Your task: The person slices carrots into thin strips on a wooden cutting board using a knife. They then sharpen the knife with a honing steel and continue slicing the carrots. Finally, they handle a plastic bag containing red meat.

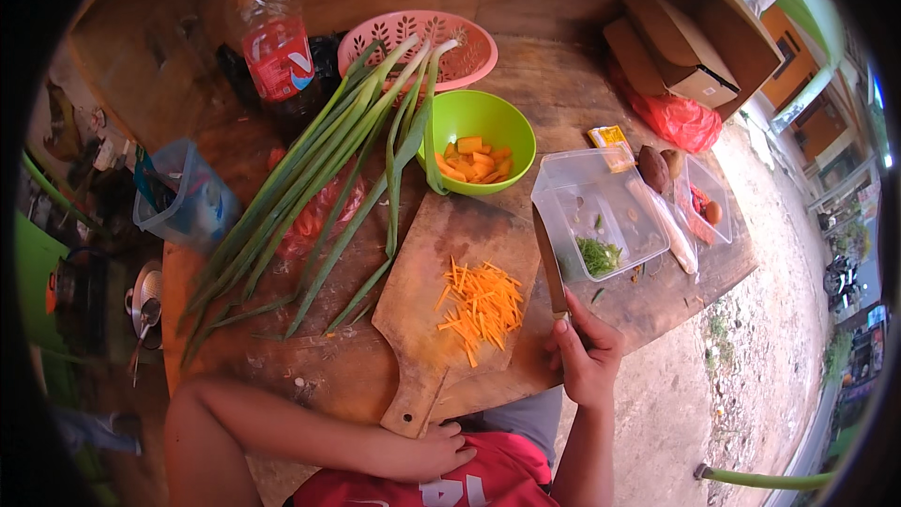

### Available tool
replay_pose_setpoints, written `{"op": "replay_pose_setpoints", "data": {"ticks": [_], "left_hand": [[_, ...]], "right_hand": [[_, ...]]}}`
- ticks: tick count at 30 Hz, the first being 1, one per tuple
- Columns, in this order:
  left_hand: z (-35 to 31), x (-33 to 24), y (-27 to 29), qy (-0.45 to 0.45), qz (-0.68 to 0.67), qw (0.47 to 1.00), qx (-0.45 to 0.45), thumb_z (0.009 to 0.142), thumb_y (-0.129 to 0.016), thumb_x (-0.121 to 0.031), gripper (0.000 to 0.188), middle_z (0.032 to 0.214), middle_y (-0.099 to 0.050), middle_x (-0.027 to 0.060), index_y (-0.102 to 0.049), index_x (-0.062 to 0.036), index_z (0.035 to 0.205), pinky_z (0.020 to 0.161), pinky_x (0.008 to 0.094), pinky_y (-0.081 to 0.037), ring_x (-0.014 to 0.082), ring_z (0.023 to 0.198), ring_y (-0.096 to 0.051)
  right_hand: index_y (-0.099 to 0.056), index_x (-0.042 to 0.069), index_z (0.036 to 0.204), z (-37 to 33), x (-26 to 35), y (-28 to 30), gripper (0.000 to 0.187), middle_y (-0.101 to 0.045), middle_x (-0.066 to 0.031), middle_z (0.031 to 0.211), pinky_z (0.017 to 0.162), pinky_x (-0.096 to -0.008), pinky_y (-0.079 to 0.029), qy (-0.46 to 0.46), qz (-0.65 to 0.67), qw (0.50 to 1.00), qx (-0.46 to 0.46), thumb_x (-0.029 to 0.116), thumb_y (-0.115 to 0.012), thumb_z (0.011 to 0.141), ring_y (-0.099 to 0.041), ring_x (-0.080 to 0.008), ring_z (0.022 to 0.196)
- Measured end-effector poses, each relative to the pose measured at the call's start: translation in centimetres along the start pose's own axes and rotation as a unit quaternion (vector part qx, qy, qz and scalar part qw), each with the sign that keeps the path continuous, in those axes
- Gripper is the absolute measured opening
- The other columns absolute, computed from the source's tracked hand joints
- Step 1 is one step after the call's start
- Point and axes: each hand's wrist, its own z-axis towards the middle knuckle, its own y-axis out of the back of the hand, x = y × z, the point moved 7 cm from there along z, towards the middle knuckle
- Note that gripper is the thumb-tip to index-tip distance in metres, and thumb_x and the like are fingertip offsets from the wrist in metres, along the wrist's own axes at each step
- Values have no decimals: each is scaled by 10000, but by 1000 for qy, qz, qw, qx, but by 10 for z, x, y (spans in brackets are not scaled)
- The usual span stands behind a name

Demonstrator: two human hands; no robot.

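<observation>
A knife (pixel 550 263) stands with its blade pointing away from me beside the right edge of the wooden cutting board (pixel 404 296). My right hand (pixel 591 352) is closed around its handle. Orange carrot strips (pixel 483 308) lie in a loose pile on the board. My left hand (pixel 436 453) rests against the red shirt just below the board's handle, its fingers lying loosely and holding nothing. Beyond the board, a green bowl (pixel 519 145) contains carrot chunks (pixel 474 161). A clear plastic container (pixel 648 242) with chopped greens (pixel 598 255) sits to the right, close to the blade.
Long spring onions (pixel 314 164) stretch across the left side, their white ends over a pink basket (pixel 483 52). A bottle (pixel 274 47) and a blue tub (pixel 202 202) stand at left. Cardboard boxes (pixel 676 42) and a red plastic bag (pixel 680 119) occupy the far right corner.
</observation>
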Motion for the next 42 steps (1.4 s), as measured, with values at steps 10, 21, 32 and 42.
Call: {"op": "replay_pose_setpoints", "data": {"ticks": [10,21,32,42], "left_hand": [[-13,-5,2,-53,50,997,-6,950,-669,-231,674,1217,-686,97,-566,-42,1589,985,469,-492,275,1142,-638],[-14,-5,8,-55,43,997,37,1006,-611,-250,649,1263,-701,118,-539,-78,1628,1022,491,-492,294,1182,-655],[-12,-1,2,-53,34,997,46,989,-646,-289,669,1254,-700,97,-547,-79,1616,1008,515,-470,298,1154,-636],[-5,0,-10,-45,-5,998,46,886,-787,-299,806,1248,-688,88,-533,-76,1618,1020,512,-466,307,1185,-621]], "right_hand": [[-745,18,1462,0,1,-1,405,-731,5,797,543,-223,-452,8,12,1000,-4,79,-763,1062,-593,-43,587],[-767,35,1441,-2,14,-13,381,-688,39,782,590,-234,-472,11,-64,998,-8,90,-752,1065,-587,-36,635],[-772,7,1411,-2,13,-11,402,-803,-103,914,775,-292,-557,70,-121,990,5,64,-766,1013,-723,-125,811],[-755,-33,1411,-2,15,-12,417,-845,-193,1062,874,-319,-583,30,-118,992,19,71,-762,1007,-782,-174,961]]}}
